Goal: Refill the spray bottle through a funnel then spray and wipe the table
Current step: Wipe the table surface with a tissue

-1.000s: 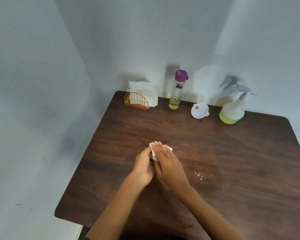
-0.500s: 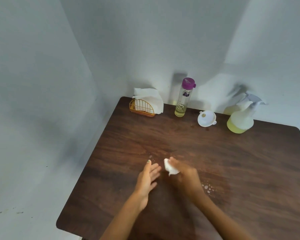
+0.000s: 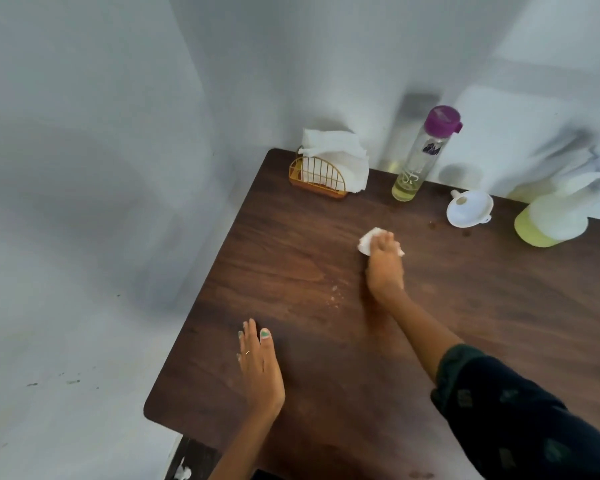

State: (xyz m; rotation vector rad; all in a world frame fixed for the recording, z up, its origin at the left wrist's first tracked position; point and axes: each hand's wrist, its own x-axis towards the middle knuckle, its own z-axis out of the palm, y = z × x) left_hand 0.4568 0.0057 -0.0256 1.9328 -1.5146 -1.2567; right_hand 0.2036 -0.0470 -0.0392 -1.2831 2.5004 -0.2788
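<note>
I see the right hand (image 3: pixel 384 263) pressing a crumpled white tissue (image 3: pixel 368 240) onto the brown table (image 3: pixel 499 306), fingers curled around it. The left hand (image 3: pixel 258 367) lies flat near the table's left edge, fingers straight and holding nothing. Along the back wall stand a napkin holder (image 3: pixel 317 176), a tall bottle (image 3: pixel 421 157) with a purple cap, a white funnel (image 3: pixel 468 208) and the spray bottle (image 3: pixel 555 216), which is blurred.
</note>
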